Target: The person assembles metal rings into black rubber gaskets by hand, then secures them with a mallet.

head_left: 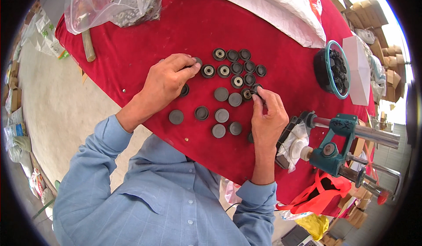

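My left hand (169,76) pinches a dark round cap (198,61) between thumb and fingers, left of the group on the red cloth. Partly under that hand lies another black cap (184,90). On the right, my right hand (269,116) has thumb and fingertips closed on a black cap (255,88), just above a cap with a metal bearing (246,94). Several caps hold such silvery bearings, like the bearing cap (208,71); others are hollow, like the open cap (237,67). Nearer me, several lie flat side up, such as a grey cap (222,115).
A teal hand press (336,147) stands at the right, beside a white plastic-wrapped piece (295,145). Behind it is a blue-rimmed tub (329,70) full of black caps. A white sack (263,8), a clear bag of metal parts (127,6) and a wooden handle (88,45) lie at the back.
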Action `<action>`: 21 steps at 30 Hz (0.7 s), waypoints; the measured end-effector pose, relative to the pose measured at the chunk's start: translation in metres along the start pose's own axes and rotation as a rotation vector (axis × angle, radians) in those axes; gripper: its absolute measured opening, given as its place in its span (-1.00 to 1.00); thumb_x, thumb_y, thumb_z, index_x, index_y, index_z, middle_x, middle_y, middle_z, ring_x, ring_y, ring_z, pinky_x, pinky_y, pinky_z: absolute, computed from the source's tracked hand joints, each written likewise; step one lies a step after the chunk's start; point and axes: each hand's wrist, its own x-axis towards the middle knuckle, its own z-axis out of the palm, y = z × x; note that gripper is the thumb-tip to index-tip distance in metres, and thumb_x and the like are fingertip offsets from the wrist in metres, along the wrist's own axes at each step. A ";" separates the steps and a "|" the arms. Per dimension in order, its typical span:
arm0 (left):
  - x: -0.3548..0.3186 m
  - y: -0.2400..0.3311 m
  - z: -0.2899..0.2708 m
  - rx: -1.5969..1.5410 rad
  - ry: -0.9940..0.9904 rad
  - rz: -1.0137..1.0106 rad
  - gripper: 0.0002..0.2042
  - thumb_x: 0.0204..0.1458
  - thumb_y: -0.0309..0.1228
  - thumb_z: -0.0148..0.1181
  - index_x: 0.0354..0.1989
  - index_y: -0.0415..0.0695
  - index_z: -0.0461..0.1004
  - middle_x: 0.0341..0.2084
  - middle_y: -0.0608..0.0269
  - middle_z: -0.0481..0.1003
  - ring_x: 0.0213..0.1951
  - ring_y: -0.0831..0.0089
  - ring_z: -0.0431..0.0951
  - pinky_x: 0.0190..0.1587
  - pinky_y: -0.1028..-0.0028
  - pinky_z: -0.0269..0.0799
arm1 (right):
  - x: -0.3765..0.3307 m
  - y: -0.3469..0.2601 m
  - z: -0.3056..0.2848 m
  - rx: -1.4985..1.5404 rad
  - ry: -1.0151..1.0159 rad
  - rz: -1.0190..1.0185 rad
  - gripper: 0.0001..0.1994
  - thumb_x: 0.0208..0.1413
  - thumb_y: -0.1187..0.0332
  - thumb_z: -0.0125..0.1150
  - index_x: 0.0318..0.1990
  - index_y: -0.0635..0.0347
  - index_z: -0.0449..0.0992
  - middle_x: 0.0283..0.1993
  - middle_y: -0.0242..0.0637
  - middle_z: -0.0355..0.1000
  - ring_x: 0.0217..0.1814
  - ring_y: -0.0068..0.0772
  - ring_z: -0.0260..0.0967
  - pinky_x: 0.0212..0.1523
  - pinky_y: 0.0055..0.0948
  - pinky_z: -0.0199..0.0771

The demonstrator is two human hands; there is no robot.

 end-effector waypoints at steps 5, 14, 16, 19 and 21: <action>-0.006 0.002 -0.005 0.078 -0.034 0.046 -0.68 -0.02 -0.68 0.32 -0.05 -0.23 0.70 -0.08 0.11 0.66 0.07 0.10 0.70 0.04 0.22 0.71 | -0.006 0.000 0.010 -0.013 -0.002 -0.050 -0.82 0.13 0.56 0.43 -0.11 0.21 0.69 -0.09 -0.23 0.67 -0.11 -0.14 0.66 -0.11 -0.27 0.70; -0.013 -0.002 0.001 0.062 0.006 0.056 -0.72 -0.03 -0.67 0.32 -0.10 -0.23 0.70 -0.09 0.12 0.66 0.06 0.13 0.70 0.02 0.21 0.71 | -0.012 0.002 0.014 -0.249 -0.024 -0.194 -0.83 0.11 0.54 0.39 -0.13 0.19 0.71 -0.04 -0.29 0.66 -0.02 -0.09 0.61 -0.02 -0.17 0.67; -0.013 -0.003 0.003 0.056 0.029 0.060 -0.72 -0.03 -0.67 0.32 -0.11 -0.22 0.70 -0.10 0.12 0.66 0.05 0.13 0.71 0.01 0.22 0.71 | -0.015 0.003 0.013 -0.261 -0.055 -0.211 -0.78 0.09 0.55 0.38 -0.09 0.22 0.72 -0.02 -0.25 0.66 0.00 -0.07 0.60 0.00 -0.15 0.67; -0.012 -0.003 0.003 0.043 0.044 0.067 -0.70 -0.04 -0.67 0.33 -0.09 -0.21 0.70 -0.11 0.12 0.66 0.04 0.13 0.71 -0.01 0.23 0.72 | -0.022 0.003 0.012 -0.273 -0.066 -0.236 -0.73 0.09 0.56 0.33 -0.03 0.26 0.72 0.05 -0.21 0.64 0.04 -0.06 0.59 0.05 -0.13 0.65; -0.011 0.000 0.001 0.058 0.036 0.053 -0.67 -0.05 -0.69 0.33 -0.07 -0.19 0.71 -0.11 0.12 0.66 0.03 0.12 0.71 -0.01 0.25 0.73 | -0.027 -0.003 0.008 -0.307 -0.091 -0.231 -0.70 0.09 0.58 0.31 -0.01 0.27 0.71 0.08 -0.21 0.63 0.08 -0.05 0.57 0.09 -0.13 0.64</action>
